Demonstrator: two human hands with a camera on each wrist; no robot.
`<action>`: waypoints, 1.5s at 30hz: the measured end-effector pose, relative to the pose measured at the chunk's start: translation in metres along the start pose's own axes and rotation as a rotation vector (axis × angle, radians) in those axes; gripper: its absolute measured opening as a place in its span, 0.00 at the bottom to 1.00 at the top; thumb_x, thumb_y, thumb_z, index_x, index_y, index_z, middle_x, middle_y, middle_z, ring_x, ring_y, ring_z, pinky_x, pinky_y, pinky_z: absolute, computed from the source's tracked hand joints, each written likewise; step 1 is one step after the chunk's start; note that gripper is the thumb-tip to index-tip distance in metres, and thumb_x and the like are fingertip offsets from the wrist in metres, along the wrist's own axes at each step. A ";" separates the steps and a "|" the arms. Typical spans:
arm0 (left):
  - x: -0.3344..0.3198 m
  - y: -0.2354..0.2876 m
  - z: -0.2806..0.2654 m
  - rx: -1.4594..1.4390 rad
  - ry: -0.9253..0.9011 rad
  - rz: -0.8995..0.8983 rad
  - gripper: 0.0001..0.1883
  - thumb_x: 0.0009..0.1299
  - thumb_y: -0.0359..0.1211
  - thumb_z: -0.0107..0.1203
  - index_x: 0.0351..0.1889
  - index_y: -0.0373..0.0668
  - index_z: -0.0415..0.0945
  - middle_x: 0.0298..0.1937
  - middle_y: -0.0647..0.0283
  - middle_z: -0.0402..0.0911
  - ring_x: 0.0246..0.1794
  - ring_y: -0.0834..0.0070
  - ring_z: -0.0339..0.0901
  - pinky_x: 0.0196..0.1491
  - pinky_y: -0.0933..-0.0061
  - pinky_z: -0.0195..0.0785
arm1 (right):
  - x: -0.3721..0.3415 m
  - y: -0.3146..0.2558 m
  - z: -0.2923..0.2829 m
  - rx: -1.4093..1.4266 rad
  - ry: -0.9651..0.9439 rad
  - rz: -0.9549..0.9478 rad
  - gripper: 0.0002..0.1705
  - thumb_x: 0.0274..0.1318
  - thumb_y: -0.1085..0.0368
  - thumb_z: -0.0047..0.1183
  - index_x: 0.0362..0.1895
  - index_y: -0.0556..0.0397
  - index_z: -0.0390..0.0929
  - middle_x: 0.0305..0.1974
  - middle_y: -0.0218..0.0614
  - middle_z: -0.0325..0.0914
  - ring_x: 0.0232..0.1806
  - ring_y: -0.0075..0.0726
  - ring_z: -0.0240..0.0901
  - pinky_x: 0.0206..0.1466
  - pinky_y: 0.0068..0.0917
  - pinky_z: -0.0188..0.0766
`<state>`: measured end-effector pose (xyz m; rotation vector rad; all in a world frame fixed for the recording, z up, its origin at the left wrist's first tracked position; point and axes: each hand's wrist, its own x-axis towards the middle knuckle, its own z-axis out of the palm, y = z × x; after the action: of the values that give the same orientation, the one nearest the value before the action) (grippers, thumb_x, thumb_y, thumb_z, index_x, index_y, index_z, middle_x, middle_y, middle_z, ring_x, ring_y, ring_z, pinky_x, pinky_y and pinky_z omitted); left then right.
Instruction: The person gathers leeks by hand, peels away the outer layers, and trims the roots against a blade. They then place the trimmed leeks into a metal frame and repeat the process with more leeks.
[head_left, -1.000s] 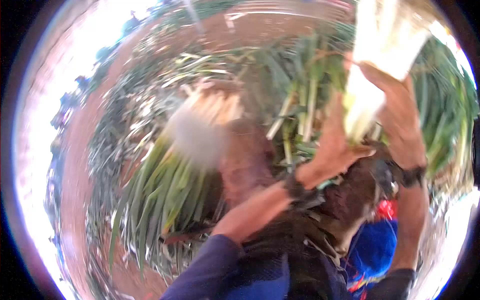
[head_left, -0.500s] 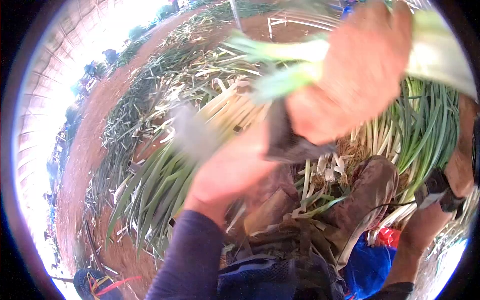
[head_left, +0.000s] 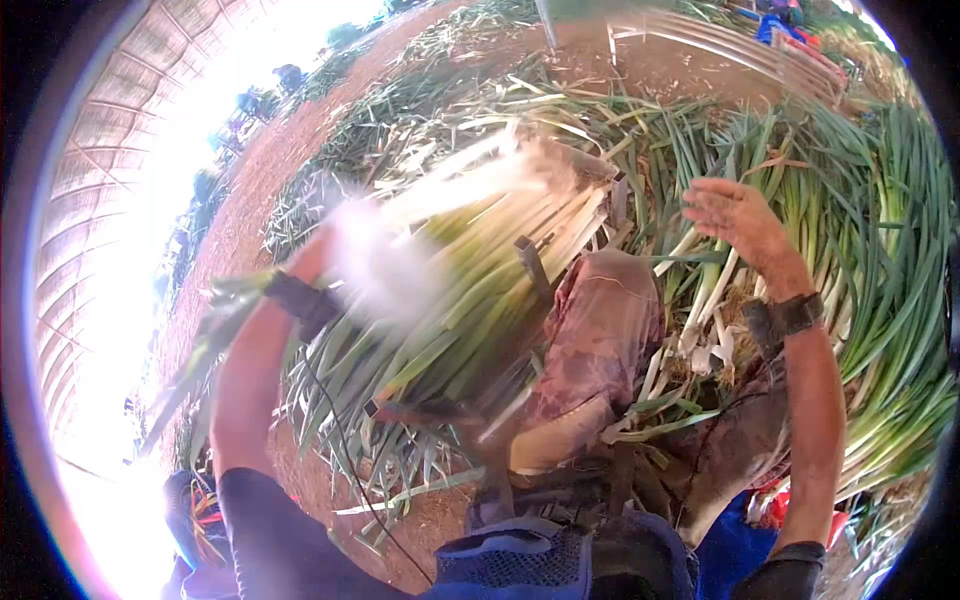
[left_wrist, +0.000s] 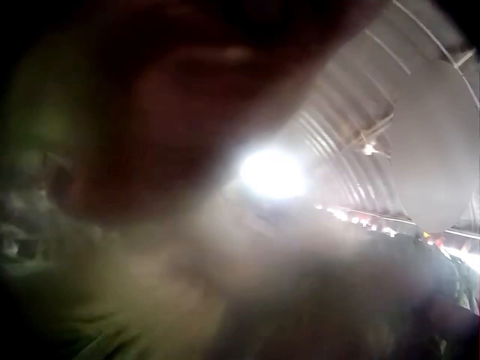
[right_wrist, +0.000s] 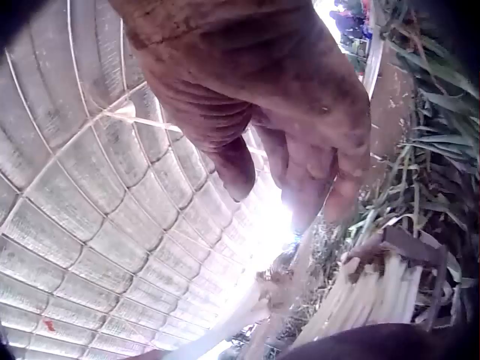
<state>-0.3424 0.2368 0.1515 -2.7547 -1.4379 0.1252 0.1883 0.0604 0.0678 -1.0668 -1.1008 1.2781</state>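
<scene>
In the head view my left hand [head_left: 318, 252] is at the far left, gripping green onions whose leaves [head_left: 205, 330] trail out behind it. Their pale stalks [head_left: 460, 190] reach right, above a pile of green onions [head_left: 470, 280] lying between metal posts [head_left: 532, 262]. A whitish smudge covers the left fingers; the left wrist view is dark and blurred. My right hand [head_left: 740, 222] is raised at the right, empty, fingers loosely extended. In the right wrist view its fingers [right_wrist: 304, 176] bend slightly downward, above the root end of an onion [right_wrist: 274, 289].
More green onions [head_left: 880, 260] lie heaped along the right. Loose leaves [head_left: 370, 180] litter the brown ground behind the pile. A knee [head_left: 610, 310] juts up in the middle, close to the posts. A white metal rack [head_left: 730, 50] stands farther back. A cable [head_left: 345, 440] hangs from the left wrist.
Both hands held the green onions at the right. The left hand has swung them across to the far left, over the pile. The right hand has let go and come back into view, empty.
</scene>
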 end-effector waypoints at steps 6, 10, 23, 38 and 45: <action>0.068 -0.016 0.119 -0.129 -0.136 0.051 0.25 0.46 0.25 0.55 0.46 0.33 0.76 0.42 0.41 0.81 0.44 0.46 0.79 0.49 0.56 0.72 | -0.012 0.066 -0.024 -0.003 0.280 0.302 0.23 0.64 0.61 0.59 0.60 0.56 0.76 0.47 0.36 0.82 0.46 0.32 0.81 0.54 0.30 0.79; 0.136 -0.001 0.153 -0.159 -0.199 -0.058 0.17 0.45 0.26 0.56 0.35 0.31 0.77 0.36 0.39 0.80 0.39 0.44 0.79 0.44 0.53 0.73 | -0.013 0.082 -0.022 -0.232 0.228 0.345 0.24 0.64 0.58 0.58 0.60 0.57 0.75 0.47 0.37 0.82 0.45 0.32 0.81 0.52 0.27 0.79; 0.119 0.009 0.191 -0.679 0.085 -0.113 0.33 0.62 0.37 0.61 0.65 0.35 0.64 0.55 0.51 0.75 0.55 0.62 0.73 0.59 0.61 0.67 | 0.042 0.173 0.004 -0.346 -0.047 0.502 0.21 0.61 0.63 0.59 0.56 0.60 0.78 0.43 0.33 0.82 0.41 0.27 0.79 0.42 0.24 0.76; 0.100 0.025 0.171 0.152 -0.253 0.175 0.40 0.68 0.36 0.51 0.79 0.49 0.47 0.78 0.51 0.51 0.77 0.51 0.49 0.73 0.36 0.34 | -0.040 0.315 -0.014 -1.031 0.512 0.372 0.22 0.59 0.50 0.52 0.48 0.54 0.80 0.45 0.53 0.80 0.46 0.60 0.77 0.51 0.50 0.73; 0.099 0.023 0.177 0.259 -0.191 0.223 0.41 0.65 0.34 0.53 0.78 0.49 0.50 0.79 0.51 0.50 0.77 0.52 0.50 0.74 0.40 0.33 | -0.019 0.337 -0.082 -1.050 0.844 0.717 0.29 0.59 0.53 0.52 0.56 0.62 0.68 0.45 0.62 0.78 0.46 0.68 0.74 0.49 0.58 0.69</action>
<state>-0.2823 0.3036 -0.0320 -2.7318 -1.0515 0.5517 0.2130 0.0485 -0.2786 -2.6514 -0.6712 0.4882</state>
